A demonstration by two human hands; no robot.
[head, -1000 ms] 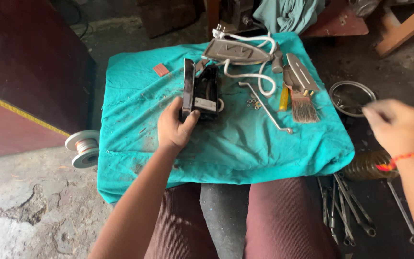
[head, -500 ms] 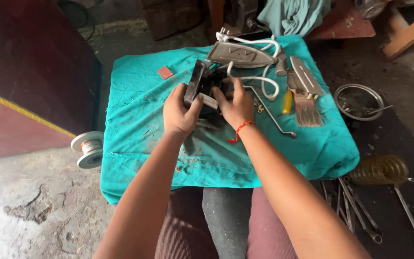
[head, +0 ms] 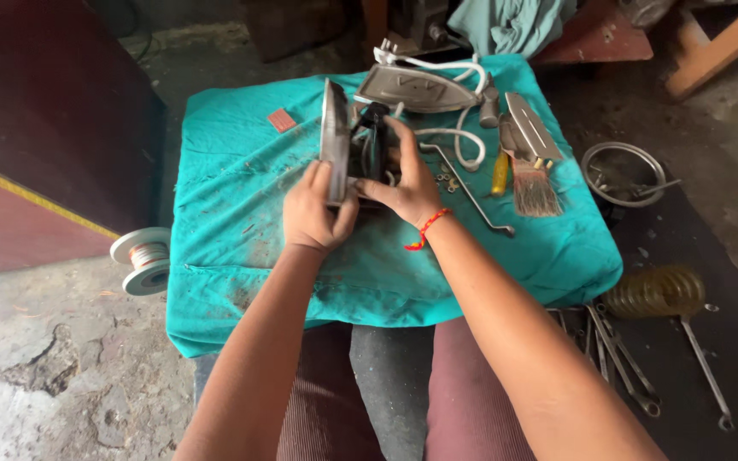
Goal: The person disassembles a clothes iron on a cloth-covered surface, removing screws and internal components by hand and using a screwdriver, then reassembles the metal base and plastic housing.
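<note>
Both hands hold a clothes iron stood on its edge over a teal cloth. The iron's metal soleplate faces left and its black handle faces right. My left hand grips the lower edge of the soleplate. On the handle side my right hand, with a red thread on its wrist, wraps around the black body. A second iron's grey cover with a white cord lies behind them on the cloth.
On the cloth lie a spanner, a paintbrush, a yellow-handled tool and a small red piece. A wire spool sits on the floor at left. At right, a metal ring, a coil and several wrenches.
My right hand came in from the far right and took hold of the iron's handle side. Both hands have lifted and tilted the iron more upright.
</note>
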